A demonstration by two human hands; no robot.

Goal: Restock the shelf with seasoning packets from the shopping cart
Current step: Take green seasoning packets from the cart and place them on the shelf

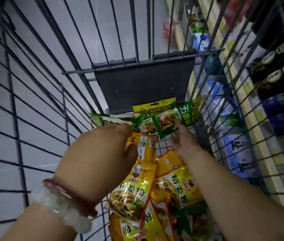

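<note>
Inside a wire shopping cart [38, 94], both hands reach toward green seasoning packets [163, 119]. Left hand [96, 159] grips one packet's edge; right hand [181, 138] is open, fingers straight, touching another.

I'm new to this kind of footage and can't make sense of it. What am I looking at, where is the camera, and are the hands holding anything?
This is one picture from a camera worn on a person's head, looking down into a wire shopping cart. No robot is involved; both arms are the wearer's own. On the cart floor lie yellow seasoning packets nearer the person and green seasoning packets at the far end, below a dark panel. The left hand, with bracelets on its wrist, grips a yellow packet at its edge. The right hand reaches with straight fingers to the green packets and grips nothing yet. The blurred store shelf stands on the right.
</note>
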